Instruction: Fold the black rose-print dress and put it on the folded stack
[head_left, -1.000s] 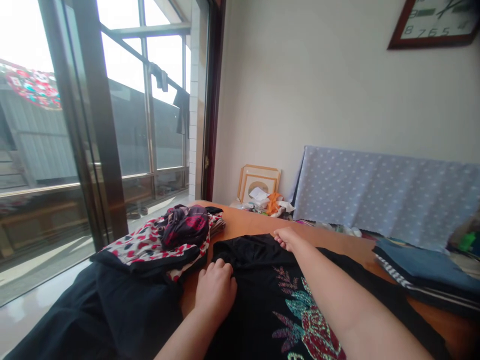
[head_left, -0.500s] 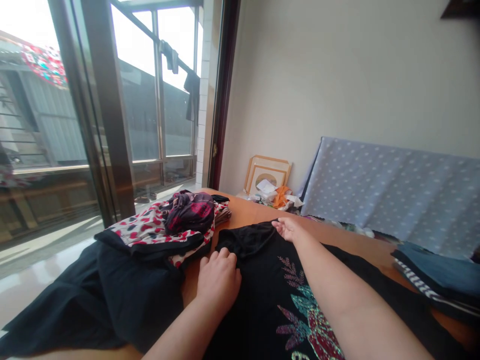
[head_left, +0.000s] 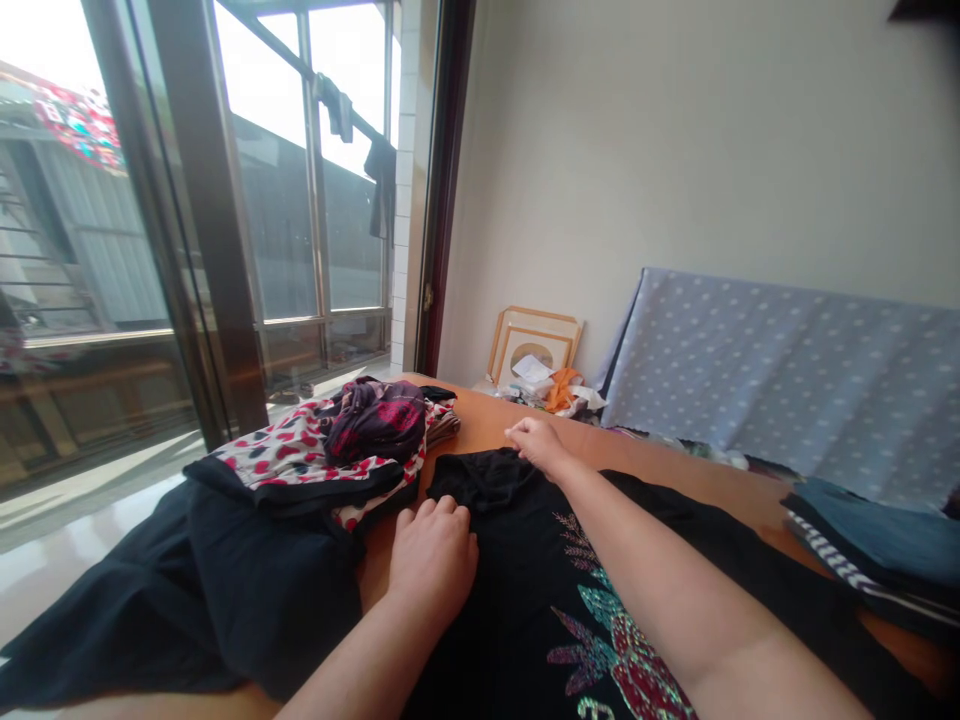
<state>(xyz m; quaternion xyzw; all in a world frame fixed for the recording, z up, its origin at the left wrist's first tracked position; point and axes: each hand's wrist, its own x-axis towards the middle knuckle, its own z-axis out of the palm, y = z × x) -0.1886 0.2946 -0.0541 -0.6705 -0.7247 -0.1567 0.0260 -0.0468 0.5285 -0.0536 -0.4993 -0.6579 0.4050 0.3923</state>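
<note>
A black shirt [head_left: 517, 580] with a sequined flower and leaf design lies spread on the wooden table, its bunched neckline [head_left: 487, 475] toward the far side. My left hand [head_left: 433, 550] is closed at the shirt's left edge by the neckline, gripping the cloth; its fingertips are hidden beneath the knuckles. Just beyond the neckline, my right hand [head_left: 536, 447] hovers with its fingers drawn together and no cloth visible in them. My right forearm crosses over the shirt and covers part of the design.
Left of the shirt is a heap of clothes: a heart-patterned garment [head_left: 289, 450], a dark plaid bundle [head_left: 375, 420] and dark trousers [head_left: 187, 590]. Folded clothes [head_left: 877, 540] are stacked at the right. Behind the table [head_left: 465, 405] are picture frames [head_left: 499, 345] and a dotted blue cloth [head_left: 772, 370].
My right hand has let go of the shirt's neckline and shifted left. The stretched neckline has slumped into folds. My left hand stays nearly in place.
</note>
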